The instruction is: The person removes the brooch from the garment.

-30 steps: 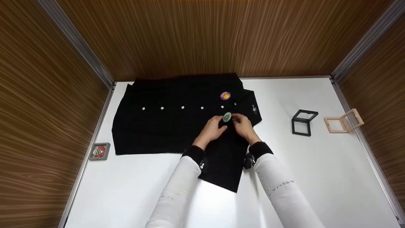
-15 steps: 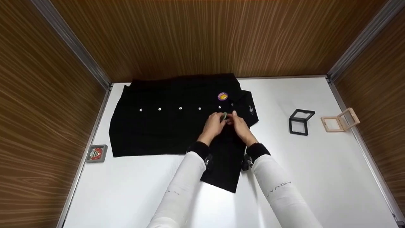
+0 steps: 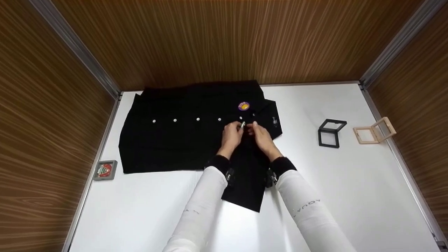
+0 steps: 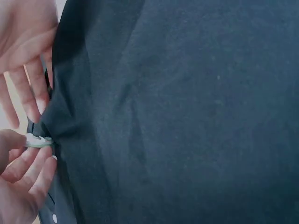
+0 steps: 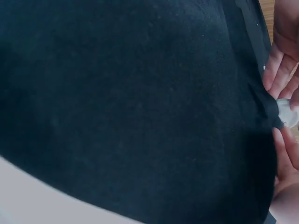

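A black shirt (image 3: 175,143) with white buttons lies spread on the white table (image 3: 350,196). A purple and yellow badge (image 3: 244,105) is pinned near its collar. Just below that badge my left hand (image 3: 233,133) pinches a small green badge (image 3: 242,125), held edge-on against the cloth. In the left wrist view the green badge (image 4: 38,140) sits between thumb and fingers of the left hand (image 4: 21,172), where the shirt (image 4: 187,116) is gathered into a fold. My right hand (image 3: 259,134) holds that fold next to the badge. The right wrist view shows the green badge (image 5: 286,112) at the fold's tip.
An open black frame box (image 3: 330,133) and an open wooden frame box (image 3: 374,132) stand on the table to the right of the shirt. A grey box holding a red badge (image 3: 105,170) lies at the left edge. Wooden walls (image 3: 224,42) close in three sides.
The green badge lay face-up between the hands; it has since been turned on edge and moved slightly up the shirt, with both hands drawn in close together around it.
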`<action>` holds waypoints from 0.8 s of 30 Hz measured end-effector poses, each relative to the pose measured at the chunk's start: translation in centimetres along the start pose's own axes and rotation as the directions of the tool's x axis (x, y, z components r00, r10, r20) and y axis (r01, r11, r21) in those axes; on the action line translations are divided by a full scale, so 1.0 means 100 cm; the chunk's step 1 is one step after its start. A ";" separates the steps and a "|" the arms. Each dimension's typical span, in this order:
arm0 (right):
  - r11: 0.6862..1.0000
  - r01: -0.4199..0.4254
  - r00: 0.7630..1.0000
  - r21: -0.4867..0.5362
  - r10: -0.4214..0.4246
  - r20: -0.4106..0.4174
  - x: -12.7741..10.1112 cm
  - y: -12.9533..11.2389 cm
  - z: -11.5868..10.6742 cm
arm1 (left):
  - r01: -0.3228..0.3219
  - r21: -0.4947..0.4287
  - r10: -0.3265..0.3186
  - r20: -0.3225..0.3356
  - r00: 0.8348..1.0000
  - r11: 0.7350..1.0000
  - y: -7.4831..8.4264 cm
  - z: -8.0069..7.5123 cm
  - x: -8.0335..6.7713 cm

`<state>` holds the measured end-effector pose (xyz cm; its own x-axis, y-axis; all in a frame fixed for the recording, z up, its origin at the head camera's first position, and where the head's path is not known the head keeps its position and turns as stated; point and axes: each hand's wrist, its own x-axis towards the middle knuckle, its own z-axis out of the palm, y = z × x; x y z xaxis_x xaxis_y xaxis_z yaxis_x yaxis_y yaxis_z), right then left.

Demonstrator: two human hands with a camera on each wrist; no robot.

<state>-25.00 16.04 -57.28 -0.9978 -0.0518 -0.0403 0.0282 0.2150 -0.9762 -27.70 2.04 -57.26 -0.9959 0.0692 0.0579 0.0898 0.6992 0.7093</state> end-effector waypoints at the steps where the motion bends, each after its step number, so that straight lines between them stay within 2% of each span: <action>1: 1.000 0.015 0.999 -0.017 -0.016 -0.032 0.002 0.001 0.001 | 0.015 -0.028 -0.015 -0.003 1.000 1.000 -0.001 -0.001 0.000; 5: 0.995 0.059 0.988 -0.079 -0.069 -0.138 0.006 0.003 0.002 | 0.072 -0.161 -0.073 -0.004 0.997 0.984 -0.004 -0.002 0.001; 7: 0.990 0.079 0.982 -0.113 -0.097 -0.163 0.007 0.002 0.004 | 0.109 -0.240 -0.113 -0.003 0.994 0.965 -0.007 -0.002 0.001; 9: 0.986 0.093 0.978 -0.137 -0.116 -0.171 0.008 0.001 0.005 | 0.146 -0.332 -0.153 0.004 0.988 0.932 -0.010 -0.002 0.000; 12: 0.985 0.093 0.977 -0.146 -0.119 -0.179 0.011 0.001 0.008 | 0.215 -0.493 -0.226 0.039 0.973 0.843 -0.013 0.001 -0.001; 16: 0.991 0.054 0.981 -0.123 -0.075 -0.179 0.014 0.001 0.012 | 0.295 -0.684 -0.298 0.118 0.947 0.667 -0.014 0.003 -0.004; 18: 0.994 0.026 0.987 -0.102 -0.042 -0.157 0.015 0.002 0.013 | 0.324 -0.726 -0.320 0.150 0.936 0.607 -0.015 0.003 -0.005; 19: 0.995 0.014 0.990 -0.103 -0.028 -0.139 0.015 0.003 0.013 | 0.335 -0.735 -0.327 0.162 0.931 0.590 -0.015 0.002 -0.006; 20: 0.993 0.002 0.993 -0.114 -0.016 -0.117 0.016 0.004 0.013 | 0.346 -0.735 -0.333 0.172 0.927 0.583 -0.015 0.002 -0.006; 24: 0.972 0.012 0.999 -0.235 -0.021 -0.033 0.014 0.009 0.013 | 0.377 -0.719 -0.352 0.194 0.916 0.584 -0.017 0.000 -0.007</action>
<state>-26.28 14.86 -58.54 -0.9996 -0.0240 -0.0130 0.0012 0.4375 -0.8992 -27.20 0.83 -58.50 -0.9418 -0.0452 -0.3330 -0.3291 -0.0766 0.9412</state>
